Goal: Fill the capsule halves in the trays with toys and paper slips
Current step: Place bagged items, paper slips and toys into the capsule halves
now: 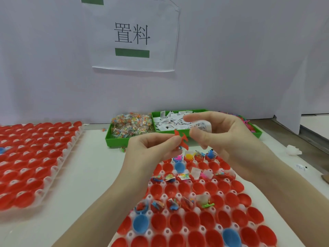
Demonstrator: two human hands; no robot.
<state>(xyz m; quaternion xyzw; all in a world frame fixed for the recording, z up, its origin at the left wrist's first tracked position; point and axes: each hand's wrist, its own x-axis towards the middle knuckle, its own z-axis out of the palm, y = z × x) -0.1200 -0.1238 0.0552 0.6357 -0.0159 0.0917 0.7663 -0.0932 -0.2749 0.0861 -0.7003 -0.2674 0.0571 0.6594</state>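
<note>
A white tray [166, 230] of red and a few blue capsule halves lies in front of me; some halves hold small toys and paper slips. Above its far end, my left hand [151, 148] pinches a small red plastic toy [181, 140] at its fingertips. My right hand [224, 134] is curled right beside the toy and holds folded paper slips [202, 126]. A green bin [115, 138] behind the hands holds bagged colourful toys [131, 124] on the left and white paper slips [169, 120] in the middle.
A second tray [58, 163] of red capsule halves sits at the left. A paper sign [133, 34] hangs on the white wall. Pink and coloured toys [242, 118] lie in the bin's right end. A crumpled white scrap [293, 149] lies at the right.
</note>
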